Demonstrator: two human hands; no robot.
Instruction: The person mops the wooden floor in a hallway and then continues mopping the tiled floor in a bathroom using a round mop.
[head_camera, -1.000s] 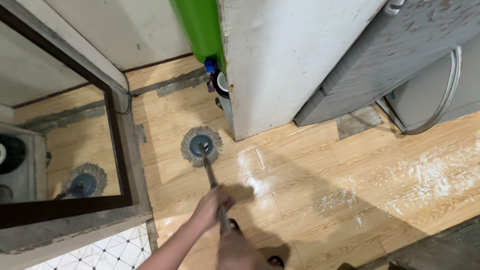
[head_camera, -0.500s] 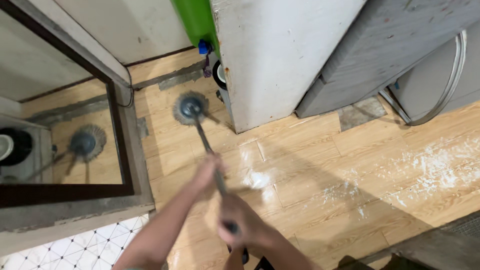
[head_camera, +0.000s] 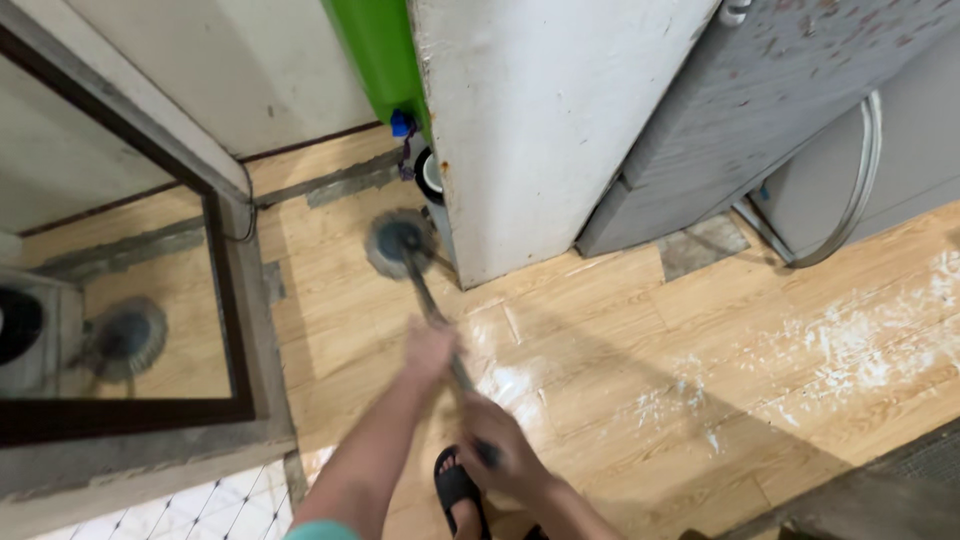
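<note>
A round grey string mop head (head_camera: 400, 243) rests on the wood-pattern floor (head_camera: 620, 330), right beside the corner of a white wall panel (head_camera: 540, 120). Its dark pole (head_camera: 432, 305) slants back toward me. My left hand (head_camera: 430, 350) grips the pole partway up. Lower on the same pole, my right hand (head_camera: 495, 450) is closed around the handle end. A foot in a black sandal (head_camera: 455, 490) shows just below my hands.
A dark-framed mirror (head_camera: 120, 290) leans at the left and reflects the mop. A green container with a blue tap (head_camera: 385, 60) stands behind the wall panel. A grey cabinet (head_camera: 760, 90) and hose (head_camera: 850, 200) sit at the right. White powdery marks (head_camera: 850, 350) streak the floor.
The mop head first slid away toward the green container, then came back a little and to the right, against the wall panel corner. Both hands stayed on the pole.
</note>
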